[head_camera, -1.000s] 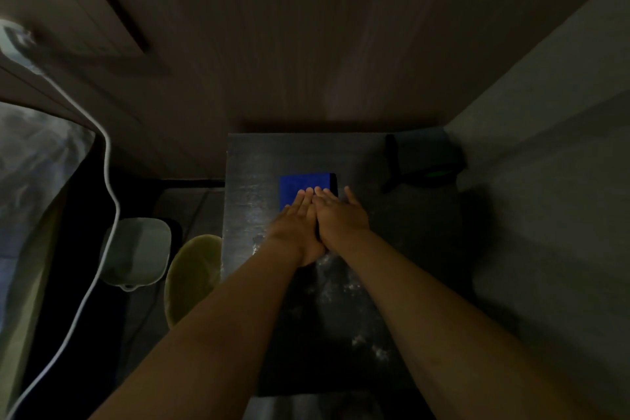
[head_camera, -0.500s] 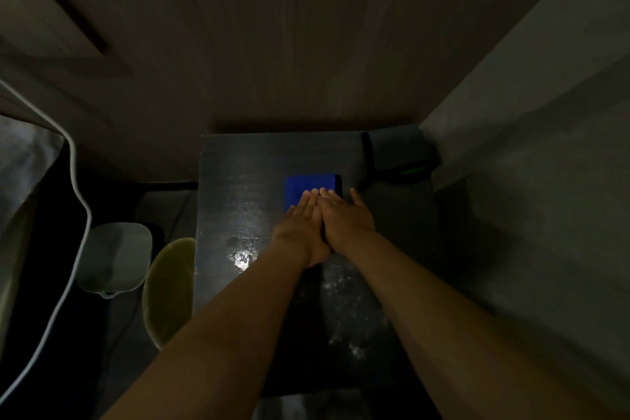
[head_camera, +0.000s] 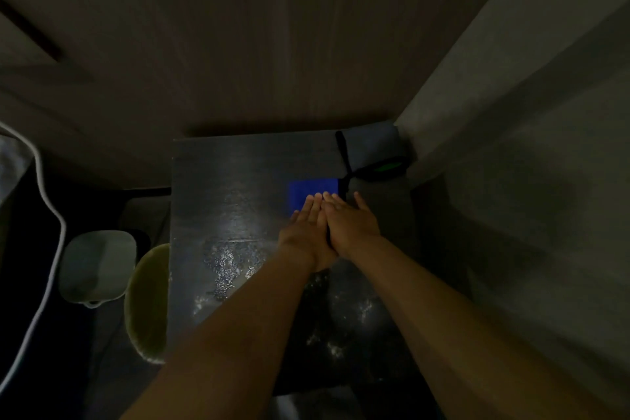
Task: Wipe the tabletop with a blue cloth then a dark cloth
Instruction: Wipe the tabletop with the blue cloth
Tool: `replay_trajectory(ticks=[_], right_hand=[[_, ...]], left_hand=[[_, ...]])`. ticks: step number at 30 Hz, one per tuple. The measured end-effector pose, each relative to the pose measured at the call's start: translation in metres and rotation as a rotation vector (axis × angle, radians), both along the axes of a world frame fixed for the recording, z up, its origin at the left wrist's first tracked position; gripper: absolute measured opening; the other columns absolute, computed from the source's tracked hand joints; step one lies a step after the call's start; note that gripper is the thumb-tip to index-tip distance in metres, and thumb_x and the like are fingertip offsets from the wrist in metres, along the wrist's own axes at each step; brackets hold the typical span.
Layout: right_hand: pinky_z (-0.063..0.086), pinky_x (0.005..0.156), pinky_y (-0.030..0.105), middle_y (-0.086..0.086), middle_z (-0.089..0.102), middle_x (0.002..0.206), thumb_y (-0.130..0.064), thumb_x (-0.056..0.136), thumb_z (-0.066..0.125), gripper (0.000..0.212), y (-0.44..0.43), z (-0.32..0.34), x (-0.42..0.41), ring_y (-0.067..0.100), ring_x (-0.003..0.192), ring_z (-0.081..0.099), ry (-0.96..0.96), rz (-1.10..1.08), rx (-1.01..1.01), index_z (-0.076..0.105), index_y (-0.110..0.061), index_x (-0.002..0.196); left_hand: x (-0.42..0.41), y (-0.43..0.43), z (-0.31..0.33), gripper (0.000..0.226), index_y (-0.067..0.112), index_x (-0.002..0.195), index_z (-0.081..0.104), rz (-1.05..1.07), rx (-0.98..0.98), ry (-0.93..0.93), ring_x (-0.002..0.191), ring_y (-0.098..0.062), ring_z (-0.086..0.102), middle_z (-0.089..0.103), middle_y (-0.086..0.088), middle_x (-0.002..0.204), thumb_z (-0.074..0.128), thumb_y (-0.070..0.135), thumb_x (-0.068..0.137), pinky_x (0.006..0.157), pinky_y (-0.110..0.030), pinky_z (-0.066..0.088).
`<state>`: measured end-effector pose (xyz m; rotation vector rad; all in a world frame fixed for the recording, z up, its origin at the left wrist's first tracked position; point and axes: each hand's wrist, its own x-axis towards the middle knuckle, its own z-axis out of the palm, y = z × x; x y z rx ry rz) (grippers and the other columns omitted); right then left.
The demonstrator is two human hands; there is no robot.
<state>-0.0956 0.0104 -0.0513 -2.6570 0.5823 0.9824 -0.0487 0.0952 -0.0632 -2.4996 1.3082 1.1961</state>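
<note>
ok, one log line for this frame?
left hand: flat, fingers on blue cloth | right hand: flat, touching left hand, fingers on cloth | tabletop: shiny patches left of hands

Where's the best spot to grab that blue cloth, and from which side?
Probably its near edge, coming from above on the person's side. The blue cloth lies flat on the tabletop, so nothing sticks up to pinch; the left hand and right hand rest straight fingers on that edge.

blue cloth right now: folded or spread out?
Folded, it seems: the blue cloth is a small, straight-edged rectangle lying flat on the tabletop under the flat left hand and right hand. Layers are too dark to see.
</note>
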Motion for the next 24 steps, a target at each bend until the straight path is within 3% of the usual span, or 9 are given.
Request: replay_trajectory(ticks=[24], right_hand=[[-0.007,0.122,0.04,-0.005,0.004,0.163,-0.028,0.101,0.033,0.061,-0.046,-0.002,-0.038,0.007,0.15,0.003,0.003,-0.001,-0.012,0.006,-0.019,0.155]], left_hand=[[-0.036,-0.043,-0.005,0.095,0.012,0.15,-0.018,0.012,-0.044,0.012,0.146,-0.02,-0.018,-0.021,-0.008,0.158,0.043,0.054,0.091,0.12,-0.037,-0.003]])
